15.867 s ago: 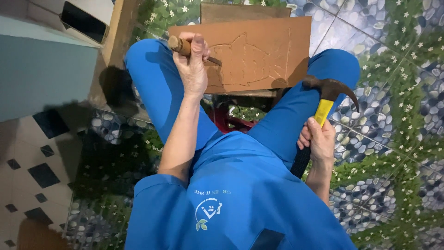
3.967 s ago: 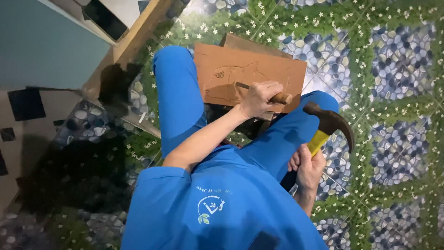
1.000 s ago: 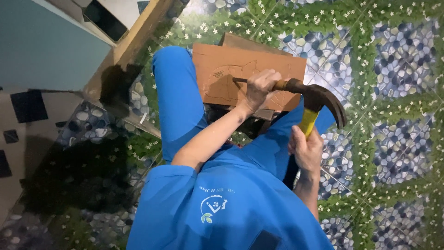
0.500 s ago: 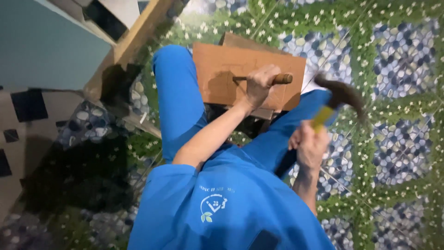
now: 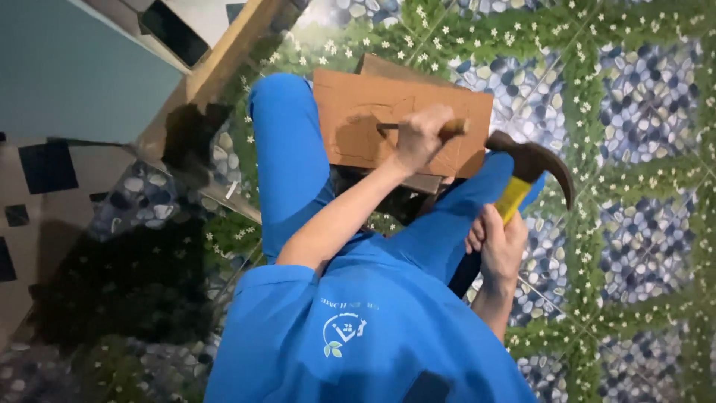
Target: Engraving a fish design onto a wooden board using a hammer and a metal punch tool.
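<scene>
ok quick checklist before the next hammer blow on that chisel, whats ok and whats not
1. Left hand wrapped around the chisel: ok.
2. Chisel tip resting on the wooden board: ok, the blade reaches onto its face.
3. Right hand gripping the claw hammer by its yellow and black handle: ok.
4. Hammer head lined up with the chisel's butt end: ok, it sits raised just to the right of it.
5. Board held steady across the blue-trousered legs: cannot tell, no clamp shows.
6. Left fingers clear of the strike point: cannot tell, they sit close to the butt end.
</scene>
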